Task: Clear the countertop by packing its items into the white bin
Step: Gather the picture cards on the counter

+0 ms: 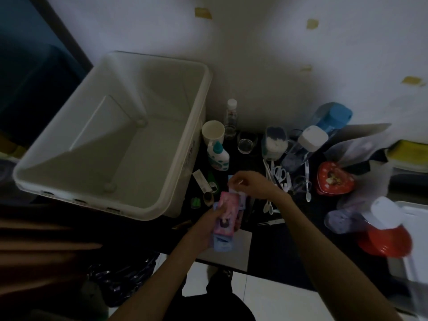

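Observation:
The large white bin (pixel 185 144) stands on the left of the dark countertop (pixel 308 230), and I see nothing inside it. My left hand (pixel 209 222) grips a stack of flat pink and blue packets (pixel 225 224) just right of the bin's near corner. Above the stack, my right hand (pixel 251 185) pinches the top edge of a small pale packet (pixel 232 186). Behind the hands stand a white cup (pixel 213 132), a small teal-capped bottle (pixel 218 156) and a clear bottle (pixel 231 117).
Further right are a glass dish (pixel 246 143), a cotton-swab jar (pixel 274 143), tall bottles with white (pixel 305 147) and blue (pixel 333 117) caps, scissors and plastic spoons (pixel 281 174), a red heart-shaped tin (pixel 333 181) and a red bowl (pixel 384 239). A grey card (pixel 234 251) lies at the counter's front edge.

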### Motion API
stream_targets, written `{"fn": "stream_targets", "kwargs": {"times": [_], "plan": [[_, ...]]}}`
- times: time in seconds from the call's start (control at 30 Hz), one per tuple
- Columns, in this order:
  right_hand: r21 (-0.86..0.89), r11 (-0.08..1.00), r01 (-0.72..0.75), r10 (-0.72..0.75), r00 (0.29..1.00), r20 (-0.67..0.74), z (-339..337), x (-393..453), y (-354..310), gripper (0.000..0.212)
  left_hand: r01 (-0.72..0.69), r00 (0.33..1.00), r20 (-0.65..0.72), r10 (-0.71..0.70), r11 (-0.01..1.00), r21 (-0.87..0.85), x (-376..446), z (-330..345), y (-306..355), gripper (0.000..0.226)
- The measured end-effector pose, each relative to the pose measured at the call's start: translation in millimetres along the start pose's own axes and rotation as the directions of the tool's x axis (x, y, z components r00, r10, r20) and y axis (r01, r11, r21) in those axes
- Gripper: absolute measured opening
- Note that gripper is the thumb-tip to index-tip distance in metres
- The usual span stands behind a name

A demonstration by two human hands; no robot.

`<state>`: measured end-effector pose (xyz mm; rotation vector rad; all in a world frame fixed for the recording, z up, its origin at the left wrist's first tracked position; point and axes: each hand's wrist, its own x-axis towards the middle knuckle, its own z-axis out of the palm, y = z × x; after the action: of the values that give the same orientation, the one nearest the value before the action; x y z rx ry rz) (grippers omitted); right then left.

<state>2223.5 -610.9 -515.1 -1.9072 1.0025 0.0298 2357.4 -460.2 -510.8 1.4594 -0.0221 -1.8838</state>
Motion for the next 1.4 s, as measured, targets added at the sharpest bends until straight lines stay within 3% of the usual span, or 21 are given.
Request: {"fn": "stream_targets", "kwargs": {"times": [0.07, 0.1, 0.17, 0.23, 0.37, 0.57, 0.8, 0.9, 1.07, 1.23, 1.4], "plan": [[-0.152, 0.978, -0.14, 0.113, 0.978, -0.174, 7.3, 10.4, 12.6, 0.051, -0.019, 0.999, -0.027, 0.021, 0.999, 0.048, -2.9, -6.9, -2.8, 0.025], [-0.295, 0.936, -0.192, 0.147, 0.975, -0.166, 12.9, 13.8, 16.9, 0.074, -0.036, 0.999, -0.018, 0.036, 0.999, 0.032, -5.2, -10.5, -7.3, 0.022], [-0.504, 0.851, -0.149, 0.129, 0.989, -0.074, 28.2, 17.7, 24.9, 0.108, -0.054, 0.998, -0.013, 0.054, 0.998, -0.01, -8.6, -12.5, -9.5, 0.022], [-0.577, 0.812, -0.09, 0.089, 0.996, -0.031, 42.0, 17.2, 29.7, 0.117, -0.055, 0.995, -0.08, 0.055, 0.998, 0.0, -6.2, -15.1, -8.6, 0.031], [-0.641, 0.76, -0.105, 0.065, 0.994, -0.085, 49.6, 15.8, 30.8, 0.124, -0.05, 0.994, -0.101, 0.049, 0.999, 0.0, -7.9, -20.6, -9.4, 0.036], [-0.704, 0.69, -0.169, 0.131, 0.985, -0.108, 45.2, 21.4, 23.0, 0.105, -0.03, 0.997, -0.075, 0.028, 0.999, -0.019, -10.8, -24.2, -11.9, 0.029], [-0.715, 0.67, -0.2, 0.154, 0.98, -0.129, 46.1, 23.4, 26.7, 0.102, -0.021, 0.997, -0.072, 0.019, 0.999, -0.028, -8.5, -26.0, -11.6, 0.031], [-0.691, 0.703, -0.171, 0.134, 0.985, -0.107, 46.6, 22.4, 23.7, 0.1, -0.012, 0.997, -0.072, 0.01, 0.999, -0.031, -10.9, -24.1, -10.8, 0.024], [-0.648, 0.746, -0.151, 0.086, 0.988, -0.132, 40.2, 22.5, 19.4, 0.079, -0.057, 0.993, -0.106, 0.055, 0.998, -0.017, -9.1, -22.4, -11.3, 0.039], [-0.436, 0.886, -0.156, 0.138, 0.988, -0.073, 32.5, 28.2, 25.8, 0.076, -0.048, 0.995, -0.088, 0.047, 0.999, -0.008, -8.9, -23.0, -12.3, 0.04], [-0.38, 0.912, -0.156, 0.165, 0.986, -0.008, 2.6, 33.7, 22.8, 0.06, -0.075, 0.993, -0.084, 0.077, 0.997, 0.034, -9.6, -20.6, -9.8, 0.039]]}}
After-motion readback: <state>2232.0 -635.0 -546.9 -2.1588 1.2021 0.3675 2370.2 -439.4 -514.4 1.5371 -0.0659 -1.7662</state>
